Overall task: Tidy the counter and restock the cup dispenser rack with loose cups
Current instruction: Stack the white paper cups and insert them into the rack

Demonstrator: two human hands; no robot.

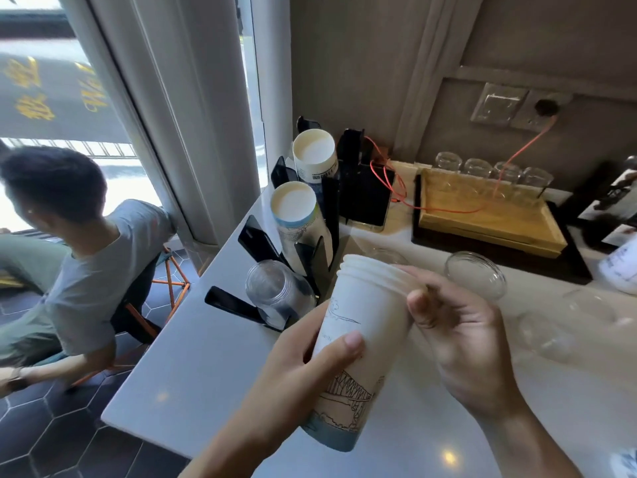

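Both hands — left hand (310, 353) and right hand (458, 336) — are gripping the paper cup stack (358, 343), fingers clamped, just beside the black rack (324, 215).

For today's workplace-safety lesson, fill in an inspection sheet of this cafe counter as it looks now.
Surface: pale grey counter, bare at its near left.
Job's things: white paper cup stack with bridge drawing, held tilted; black slotted cup rack holding two paper stacks and a clear plastic stack.
Clutter: loose clear plastic cups; wooden tray by upturned glasses.
Grips: left hand and right hand both grasp the stack.
Cables: orange cable from wall socket across the tray.
Surroundings: seated person by window.
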